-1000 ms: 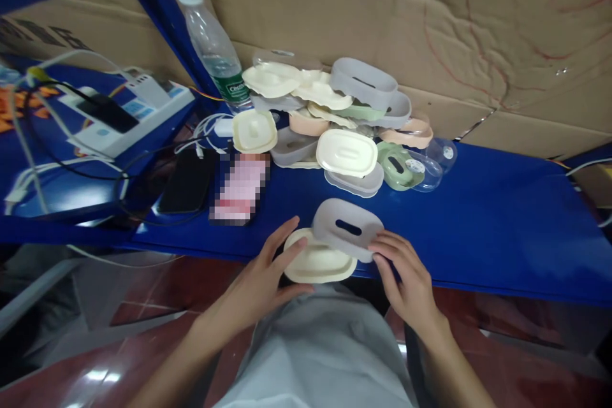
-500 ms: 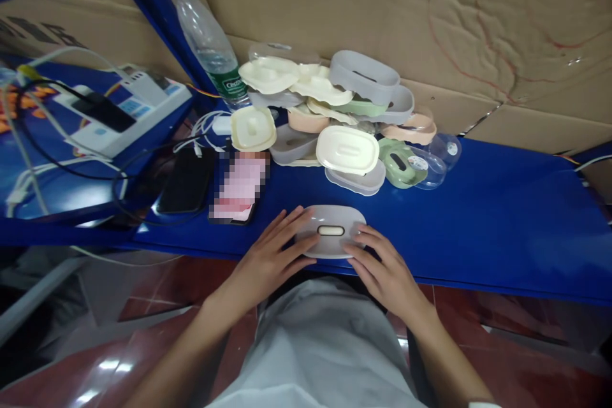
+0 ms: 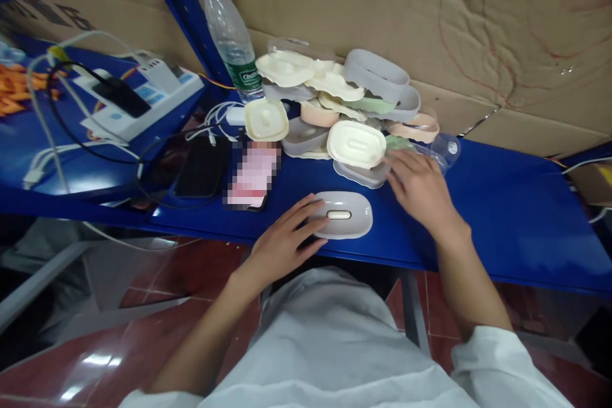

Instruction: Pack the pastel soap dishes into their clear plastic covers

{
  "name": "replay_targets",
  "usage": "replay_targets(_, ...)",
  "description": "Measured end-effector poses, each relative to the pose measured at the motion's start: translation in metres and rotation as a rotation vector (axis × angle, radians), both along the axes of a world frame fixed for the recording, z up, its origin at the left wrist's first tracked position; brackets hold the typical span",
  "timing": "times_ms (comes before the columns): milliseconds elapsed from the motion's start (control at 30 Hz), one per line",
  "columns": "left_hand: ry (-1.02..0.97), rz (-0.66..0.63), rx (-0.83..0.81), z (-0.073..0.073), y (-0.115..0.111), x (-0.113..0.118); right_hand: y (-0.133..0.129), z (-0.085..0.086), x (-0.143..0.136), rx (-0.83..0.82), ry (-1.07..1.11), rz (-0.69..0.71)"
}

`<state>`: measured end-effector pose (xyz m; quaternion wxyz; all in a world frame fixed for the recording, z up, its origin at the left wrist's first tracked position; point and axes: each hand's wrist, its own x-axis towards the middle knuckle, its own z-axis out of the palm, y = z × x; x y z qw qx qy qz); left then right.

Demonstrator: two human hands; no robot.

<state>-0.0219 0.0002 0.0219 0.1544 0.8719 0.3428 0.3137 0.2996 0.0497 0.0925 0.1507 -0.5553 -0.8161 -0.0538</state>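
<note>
A grey oval soap dish (image 3: 358, 207) with a pale bar-shaped insert in its middle lies on the blue table near the front edge. My left hand (image 3: 287, 236) rests against its left end, fingers stretched and apart. At the right side of a pile, my right hand (image 3: 421, 191) reaches over a green soap dish (image 3: 398, 142) and largely hides it; its fingers are loosely bent, and no held thing shows. Just left of those fingertips sits a cream lid (image 3: 356, 145), on top of a grey dish (image 3: 356, 173).
Cream, grey and peach (image 3: 414, 127) soap dish parts are heaped against the cardboard (image 3: 335, 6). Left of them stand a water bottle (image 3: 234, 38), a lit phone (image 3: 253, 175) and a dark phone (image 3: 199, 169). Cables surround a power strip (image 3: 119, 118).
My right hand has left the grey dish and moved up and right to the pile's green dish. My left hand stays at the grey dish. The whole view has shifted slightly.
</note>
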Motion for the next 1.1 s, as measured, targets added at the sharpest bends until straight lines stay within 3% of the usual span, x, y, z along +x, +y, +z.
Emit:
replay_targets(167, 0.000, -0.004, 0.013, -0.001, -0.001, -0.001, 0.007, -0.012, 0.070, -0.085, 0.012, -0.233)
replay_targets(267, -0.025, -0.013, -0.020, -0.002, -0.001, -0.002, 0.006, -0.019, 0.103, -0.112, 0.078, -0.217)
replay_targets(333, -0.039, -0.009, -0.034, -0.002, -0.002, -0.003, -0.003, -0.021, 0.107, -0.040, 0.128, -0.193)
replay_targets(433, -0.045, 0.033, -0.071, -0.003, -0.004, -0.004, -0.034, -0.024, 0.082, 0.124, 0.245, -0.219)
replay_targets(500, -0.050, 0.065, -0.140, -0.003, -0.005, -0.005, -0.062, -0.029, 0.054, 0.143, 0.331, -0.195)
replay_targets(633, -0.073, 0.075, -0.288, -0.003, -0.004, -0.007, -0.099, -0.042, -0.001, -0.068, 0.424, 0.153)
replay_targets(700, -0.086, 0.068, -0.309, -0.004, -0.003, -0.008, -0.102, -0.045, -0.019, -0.148, 0.420, 0.260)
replay_targets(833, -0.080, 0.059, -0.330, -0.005, -0.002, -0.009, -0.091, -0.042, -0.035, -0.193, 0.382, 0.332)
replay_targets(1100, -0.065, 0.043, -0.348, -0.003, -0.001, -0.009, -0.087, -0.046, -0.039, -0.141, 0.318, 0.328)
